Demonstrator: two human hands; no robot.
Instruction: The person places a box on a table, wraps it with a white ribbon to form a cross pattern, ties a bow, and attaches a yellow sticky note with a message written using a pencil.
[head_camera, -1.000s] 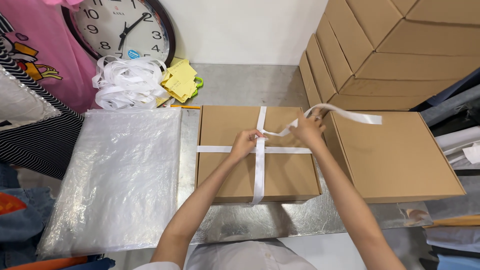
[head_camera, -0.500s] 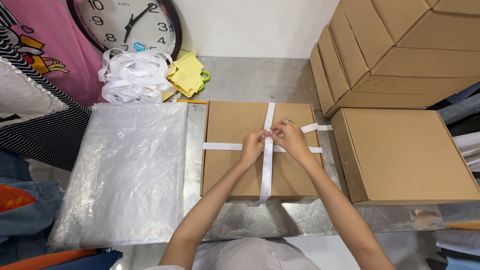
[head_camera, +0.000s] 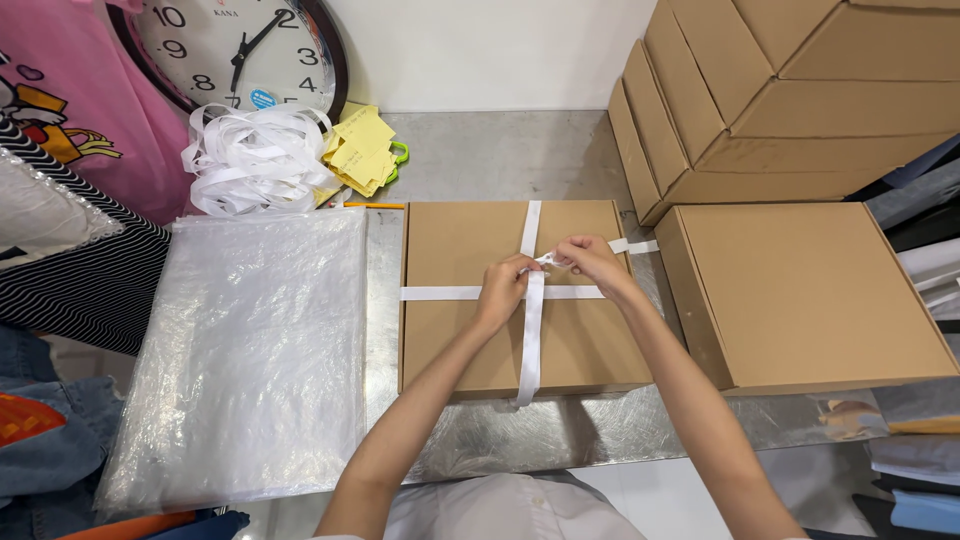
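A grey brushed-metal table fills the middle of the frame. On it lie a flat brown cardboard box crossed with white ribbon at centre, a stack of clear plastic bags at left, a second plain flat brown cardboard box at right, a loose bundle of white ribbon and yellow paper notes at upper left.

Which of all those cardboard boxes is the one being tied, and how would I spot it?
Start at the big round wall clock at top left and drop down to the metal table. The flat cardboard box lies mid-table, between a pile of clear plastic bags and a plain flat box. Only it has white ribbon crossed over its lid.
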